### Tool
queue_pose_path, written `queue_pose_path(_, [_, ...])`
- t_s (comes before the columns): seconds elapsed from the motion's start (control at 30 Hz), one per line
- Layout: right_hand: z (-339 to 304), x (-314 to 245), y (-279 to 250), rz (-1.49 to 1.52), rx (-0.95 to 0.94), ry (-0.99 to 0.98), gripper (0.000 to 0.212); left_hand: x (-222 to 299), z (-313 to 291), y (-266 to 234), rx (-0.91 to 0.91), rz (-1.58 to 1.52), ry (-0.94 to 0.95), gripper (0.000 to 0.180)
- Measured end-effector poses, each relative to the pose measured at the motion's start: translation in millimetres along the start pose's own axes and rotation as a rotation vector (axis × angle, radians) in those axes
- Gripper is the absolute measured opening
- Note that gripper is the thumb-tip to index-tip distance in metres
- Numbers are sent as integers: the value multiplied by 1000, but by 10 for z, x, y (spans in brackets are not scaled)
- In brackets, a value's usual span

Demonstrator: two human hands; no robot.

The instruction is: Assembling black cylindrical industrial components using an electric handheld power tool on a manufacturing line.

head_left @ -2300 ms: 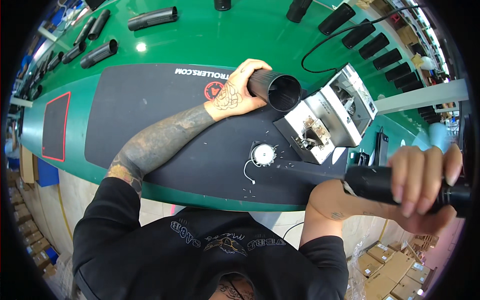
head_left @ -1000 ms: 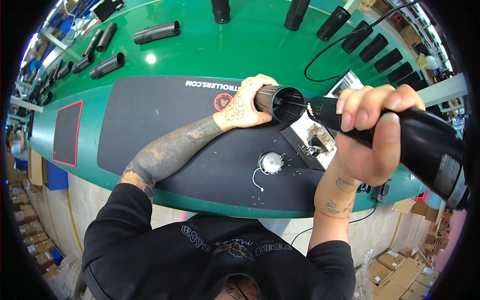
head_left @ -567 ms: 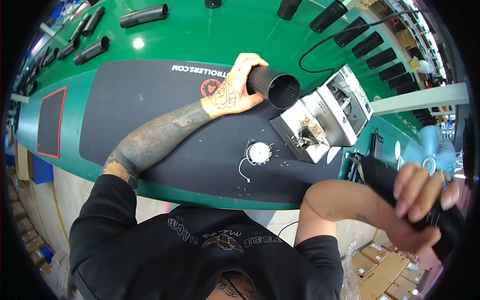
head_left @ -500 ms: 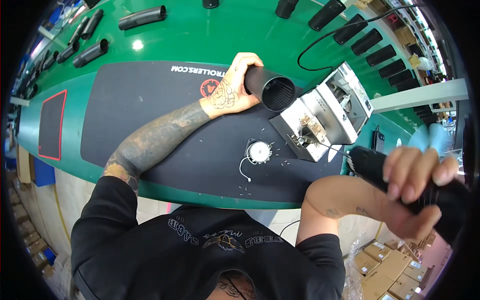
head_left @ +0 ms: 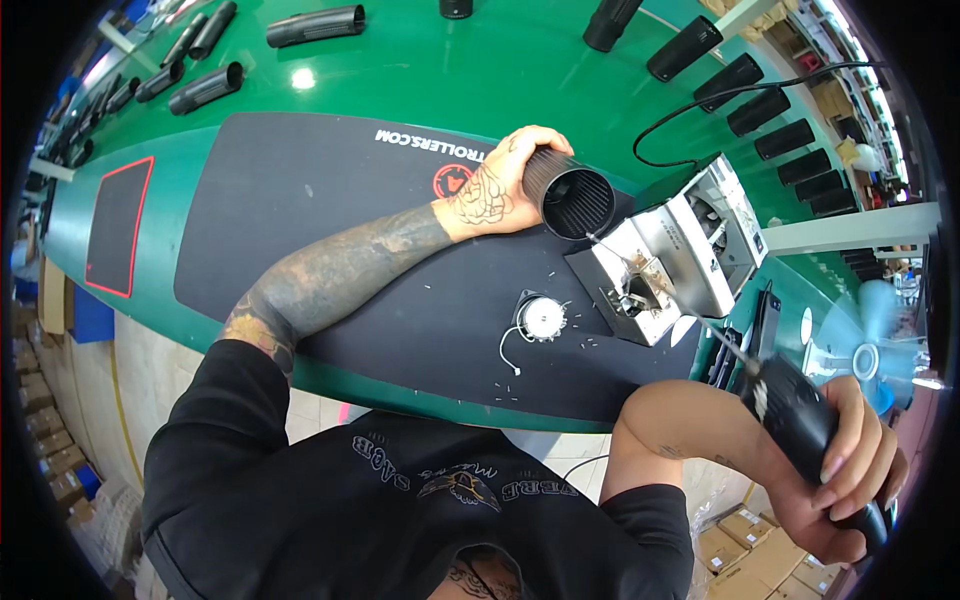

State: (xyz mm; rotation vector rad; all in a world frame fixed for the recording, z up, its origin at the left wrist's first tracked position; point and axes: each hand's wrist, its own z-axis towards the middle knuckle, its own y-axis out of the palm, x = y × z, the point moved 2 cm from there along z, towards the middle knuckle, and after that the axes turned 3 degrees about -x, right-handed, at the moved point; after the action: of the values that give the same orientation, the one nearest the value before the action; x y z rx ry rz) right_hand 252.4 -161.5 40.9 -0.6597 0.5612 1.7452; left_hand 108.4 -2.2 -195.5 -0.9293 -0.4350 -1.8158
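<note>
My left hand (head_left: 505, 190) is wrapped round a black ribbed tube (head_left: 548, 174), its open end tilted toward me and the screw feeder. In my right hand (head_left: 850, 465), at the right, is a black electric screwdriver (head_left: 790, 405). Its long thin bit points toward the front of the silver screw feeder (head_left: 655, 245); I cannot tell whether the tip touches it. On the dark mat (head_left: 400, 300), left of the feeder, lies a round white-topped part (head_left: 543, 318) with a short white lead. Several small screws (head_left: 585, 342) are scattered around this part.
Several black tubes lie at the far left, such as one tube (head_left: 315, 26), and more stand in a row (head_left: 757, 110) at the far right. A blue fan (head_left: 865, 360) is beyond my right hand. A black cable (head_left: 660, 118) curves behind the feeder. Cardboard boxes (head_left: 745, 555) sit below.
My right hand has drawn the screwdriver down and back, farther from the feeder. The tube in my left hand has turned slightly, showing more of its ribbed inside. The whole view has shifted a little.
</note>
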Motion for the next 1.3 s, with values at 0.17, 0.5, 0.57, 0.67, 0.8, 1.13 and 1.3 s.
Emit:
queue_pose_path(0.17, [1,108,116,-110,23,-75,36,2,-11,-27,-15,159,51,59])
queue_pose_path(0.5, [-1,618,91,-94,25,-76,28,115,-25,-10,-62,243,41,58])
queue_pose_path(0.57, [-50,624,88,-117,60,-60,25,100,-45,10,-49,211,-6,58])
queue_pose_path(0.67, [-92,607,58,-142,98,-47,23,95,-57,49,-39,179,-51,58])
queue_pose_path(0.8, [-47,602,22,-134,53,-24,19,95,-45,73,-33,166,-28,58])
queue_pose_path(1.13, [-109,-344,-95,45,46,-219,34,29,-36,-43,95,184,-104,58])
queue_pose_path(1.3, [-74,-316,-106,-209,-20,138,44,89,-5,-46,4,278,62,60])
